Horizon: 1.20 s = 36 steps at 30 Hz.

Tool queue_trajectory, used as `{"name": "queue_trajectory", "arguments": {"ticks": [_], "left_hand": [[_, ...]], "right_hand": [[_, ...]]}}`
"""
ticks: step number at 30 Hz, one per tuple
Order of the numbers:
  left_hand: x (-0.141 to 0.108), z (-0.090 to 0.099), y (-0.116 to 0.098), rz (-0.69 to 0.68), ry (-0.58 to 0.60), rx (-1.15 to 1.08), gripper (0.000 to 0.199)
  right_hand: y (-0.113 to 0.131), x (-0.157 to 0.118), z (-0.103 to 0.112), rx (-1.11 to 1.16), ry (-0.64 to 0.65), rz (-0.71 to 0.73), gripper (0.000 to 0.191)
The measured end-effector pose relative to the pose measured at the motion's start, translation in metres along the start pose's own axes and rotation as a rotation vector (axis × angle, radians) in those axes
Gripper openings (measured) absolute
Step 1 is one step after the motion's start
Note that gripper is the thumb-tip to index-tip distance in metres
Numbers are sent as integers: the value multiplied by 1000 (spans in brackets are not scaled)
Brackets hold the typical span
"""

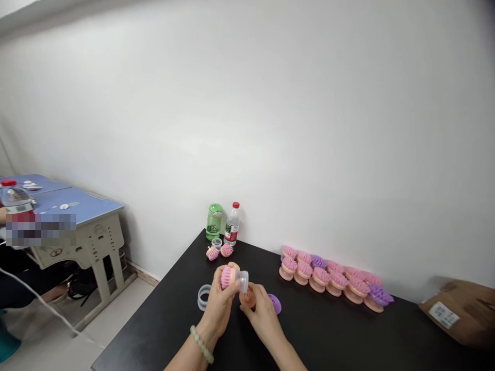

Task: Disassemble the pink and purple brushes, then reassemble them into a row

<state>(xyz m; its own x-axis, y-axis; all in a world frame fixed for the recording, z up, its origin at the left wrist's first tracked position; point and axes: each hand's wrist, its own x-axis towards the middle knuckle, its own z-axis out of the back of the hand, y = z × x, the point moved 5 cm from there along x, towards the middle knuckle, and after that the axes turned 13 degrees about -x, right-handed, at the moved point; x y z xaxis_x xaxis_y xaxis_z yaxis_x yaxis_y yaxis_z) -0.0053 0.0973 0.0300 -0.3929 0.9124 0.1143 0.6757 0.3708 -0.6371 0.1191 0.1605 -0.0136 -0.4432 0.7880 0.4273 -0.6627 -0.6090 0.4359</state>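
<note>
My left hand (217, 306), with a beaded bracelet on the wrist, is closed around a scalp brush head with pink bristles (227, 277). A clear plastic cup-like part (243, 281) sticks out of its right side. Close by on the right, my right hand (266, 315) grips a peach-orange round plastic part (248, 296), its open side facing the clear part. Behind my left fingers a bit of another peach piece (233, 265) shows. A purple disc (276, 303) lies just right of my right hand. To the left of my left hand is a translucent ring (203, 298).
Two loose pink brush heads (227, 250) and a small clear cup (217, 242) lie near a green bottle (214, 222) and a red-capped bottle (232, 224). Rows of assembled brushes (319, 278) line the wall. A brown paper bag (462, 312) sits right; a blue desk (93, 204) stands left.
</note>
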Motion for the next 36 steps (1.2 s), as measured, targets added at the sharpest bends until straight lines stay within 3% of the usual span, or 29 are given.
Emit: {"name": "queue_trajectory", "arguments": {"ticks": [2,6,13,19,26,31,36], "left_hand": [[-3,-2,7,71,28,20,46],[-12,-8,26,177,141,88,45],[-26,-15,50,272,318,218,51],[-26,-13,53,353,316,206,50],[-26,-15,50,368,306,211,48],[-26,-17,49,385,288,213,47],[-28,-17,52,424,241,236,48]], "right_hand": [[-17,-16,15,94,-55,-61,53],[-38,-47,35,248,-91,-171,63],[-31,-69,59,319,-195,-267,64],[-32,-70,56,429,-241,-271,61],[-21,-72,71,230,-357,-95,38],[-12,-73,83,162,-455,85,40],[-8,-74,87,130,-495,155,41]]}}
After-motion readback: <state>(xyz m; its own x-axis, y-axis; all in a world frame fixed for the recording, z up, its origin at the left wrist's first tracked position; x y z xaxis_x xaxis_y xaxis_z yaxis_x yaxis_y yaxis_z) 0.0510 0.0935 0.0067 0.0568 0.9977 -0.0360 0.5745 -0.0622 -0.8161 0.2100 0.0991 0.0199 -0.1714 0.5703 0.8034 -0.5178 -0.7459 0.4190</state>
